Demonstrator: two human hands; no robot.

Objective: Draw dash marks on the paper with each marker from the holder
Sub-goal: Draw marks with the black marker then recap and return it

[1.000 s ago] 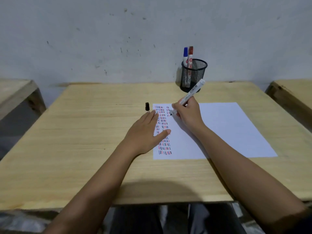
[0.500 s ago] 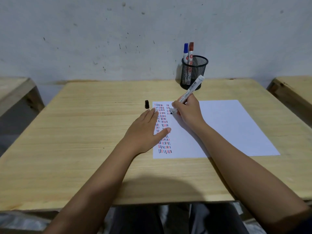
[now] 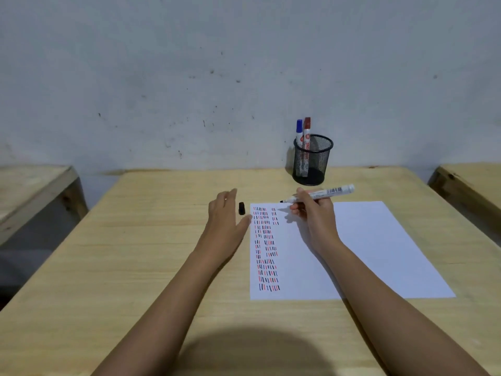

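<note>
A white paper (image 3: pixel 366 248) lies on the wooden table (image 3: pixel 135 253), with columns of black and red dashes down its left side. My right hand (image 3: pixel 314 213) holds an uncapped black marker (image 3: pixel 322 194) nearly level, its tip lifted above the paper's top edge. My left hand (image 3: pixel 226 221) is off the paper, fingers apart, right beside the black cap (image 3: pixel 241 208) that stands on the table. A black mesh holder (image 3: pixel 312 160) at the back holds a blue marker (image 3: pixel 299 131) and a red marker (image 3: pixel 307 130).
A stained wall rises directly behind the table. Wooden benches flank it: one at the left (image 3: pixel 32 191), another at the right (image 3: pixel 471 185). The right part of the paper is blank.
My left hand slid off the paper toward the cap. My right hand lifted the marker's tip from the paper and turned it nearly horizontal. The camera tilted up.
</note>
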